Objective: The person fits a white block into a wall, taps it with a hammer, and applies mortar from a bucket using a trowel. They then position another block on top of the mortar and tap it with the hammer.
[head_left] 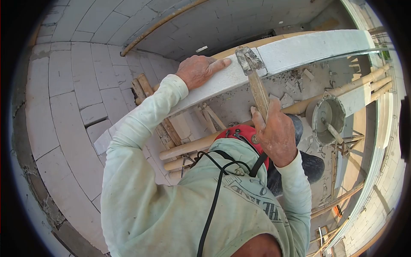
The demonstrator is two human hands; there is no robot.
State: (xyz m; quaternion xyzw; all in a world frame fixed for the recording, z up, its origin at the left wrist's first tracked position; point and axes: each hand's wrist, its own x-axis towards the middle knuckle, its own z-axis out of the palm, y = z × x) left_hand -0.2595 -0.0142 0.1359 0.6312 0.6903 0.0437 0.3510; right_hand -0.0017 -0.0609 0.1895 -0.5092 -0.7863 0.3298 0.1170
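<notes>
My right hand point(276, 130) is wrapped around the wooden handle of a mortar-caked hammer point(257, 88). Its head rests on or just over the top of a row of white blocks, close to a joint; contact is hard to judge. To the left of it, my left hand point(199, 70) grips the near white block point(218, 79), thumb stretched along the top and the other fingers curled towards the far edge, partly hidden. Another white block point(317, 49) continues the row to the right.
A mortar bucket point(327, 118) with a tool handle leaning out stands at right. Bamboo poles point(190, 145) cross below the row. Block walls point(77, 94) rise at left and behind. Rubble point(295, 83) lies on the floor beneath. A black cord point(214, 201) hangs over my shirt.
</notes>
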